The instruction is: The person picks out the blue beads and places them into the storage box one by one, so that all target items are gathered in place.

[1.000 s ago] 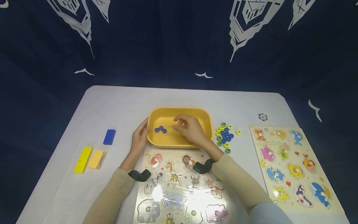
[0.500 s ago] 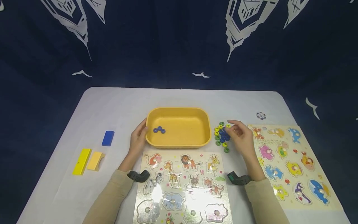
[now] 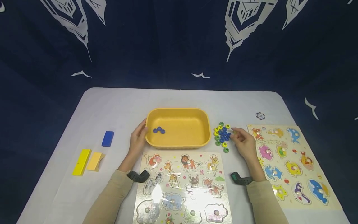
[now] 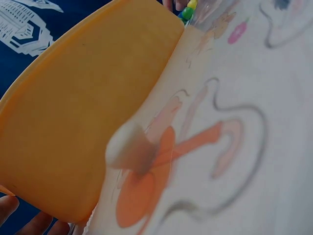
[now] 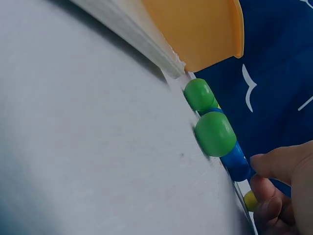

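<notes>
A yellow tray (image 3: 179, 141) stands in the middle of the table with several blue beads (image 3: 159, 128) in its left part. My left hand (image 3: 137, 138) holds the tray's left end; in the left wrist view its fingertips (image 4: 36, 224) show at the tray's lower edge. To the right of the tray lies a loose cluster of blue, yellow and green beads (image 3: 226, 150). At the cluster's right edge my right hand (image 3: 245, 144) pinches a blue bead (image 5: 238, 166) with thumb and fingertips. A yellow bead (image 5: 251, 200) lies close by its fingers, partly hidden.
An animal puzzle board (image 3: 183, 183) lies in front of the tray, with glare on its lower half. A sea-animal puzzle board (image 3: 293, 168) is at the right, below a round chip (image 3: 260, 116). Blue (image 3: 107, 138), yellow (image 3: 82, 162) and pale arched (image 3: 95, 161) blocks lie left.
My right hand has gone from above the tray to the beads on the right, and its spread fingers have come together at a blue bead. The left hand stays on the tray.
</notes>
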The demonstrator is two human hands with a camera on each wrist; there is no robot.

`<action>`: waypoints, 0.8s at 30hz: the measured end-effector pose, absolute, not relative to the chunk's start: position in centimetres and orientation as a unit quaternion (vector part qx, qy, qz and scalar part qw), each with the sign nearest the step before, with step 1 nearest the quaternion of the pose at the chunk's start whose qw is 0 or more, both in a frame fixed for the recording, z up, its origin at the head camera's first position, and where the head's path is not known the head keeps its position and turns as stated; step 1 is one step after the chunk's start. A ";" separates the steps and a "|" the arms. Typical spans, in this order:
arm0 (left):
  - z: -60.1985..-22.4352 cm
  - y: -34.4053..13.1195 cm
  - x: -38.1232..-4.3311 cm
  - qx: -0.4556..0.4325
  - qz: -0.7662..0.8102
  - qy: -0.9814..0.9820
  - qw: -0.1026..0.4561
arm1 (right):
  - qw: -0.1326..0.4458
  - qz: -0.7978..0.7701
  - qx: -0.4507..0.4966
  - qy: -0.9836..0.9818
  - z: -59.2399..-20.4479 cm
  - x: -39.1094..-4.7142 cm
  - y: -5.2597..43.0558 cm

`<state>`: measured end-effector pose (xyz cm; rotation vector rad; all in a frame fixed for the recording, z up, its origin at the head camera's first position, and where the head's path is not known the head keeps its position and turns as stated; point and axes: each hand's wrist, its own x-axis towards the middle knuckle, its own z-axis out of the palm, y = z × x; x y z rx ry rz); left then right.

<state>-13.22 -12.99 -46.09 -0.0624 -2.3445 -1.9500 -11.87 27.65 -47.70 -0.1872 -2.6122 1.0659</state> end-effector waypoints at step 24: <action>-46.2 -13.0 -13.3 -0.014 -0.641 -0.766 0.044 | 0.168 0.408 0.028 -0.897 -44.7 -13.9 24.9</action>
